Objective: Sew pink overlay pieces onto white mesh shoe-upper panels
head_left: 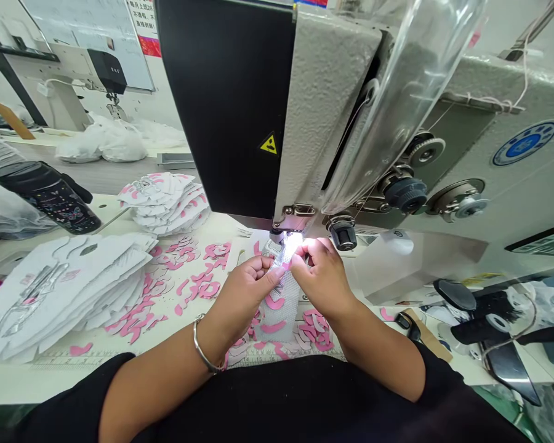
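Under the sewing machine's lit needle area, my left hand and my right hand meet with their fingers pinched. A small pink cut piece shows between the fingertips of both hands. Beneath them a white mesh fabric panel with a silvery part runs toward me, with curved pink pieces lying on it. My fingers partly cover the panel's upper end. The exact grip of the right fingertips is partly hidden by glare.
Loose pink pieces are scattered left of the panel. Stacks of white fabric panels stand at the left, behind them a black bottle. The machine head hangs close above my hands. Thread spools and sunglasses lie right.
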Tool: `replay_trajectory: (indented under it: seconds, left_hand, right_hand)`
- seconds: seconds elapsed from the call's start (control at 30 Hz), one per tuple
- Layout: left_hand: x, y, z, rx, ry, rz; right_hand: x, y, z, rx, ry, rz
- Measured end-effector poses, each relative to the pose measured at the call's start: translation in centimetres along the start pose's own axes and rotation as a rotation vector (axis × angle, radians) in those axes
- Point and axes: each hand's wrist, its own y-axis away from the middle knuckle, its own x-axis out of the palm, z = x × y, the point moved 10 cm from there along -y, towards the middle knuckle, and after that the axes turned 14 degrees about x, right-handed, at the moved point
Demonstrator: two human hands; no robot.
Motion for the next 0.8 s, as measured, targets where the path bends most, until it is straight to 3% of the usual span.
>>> replay_trajectory:
  seconds: [0.8]
  left_hand:
    - [-0.29,-0.25,0.41,0.042,-0.106,-0.038]
  right_hand:
    - [0.47,0.29,-0.42,0.001,-0.066,0.075]
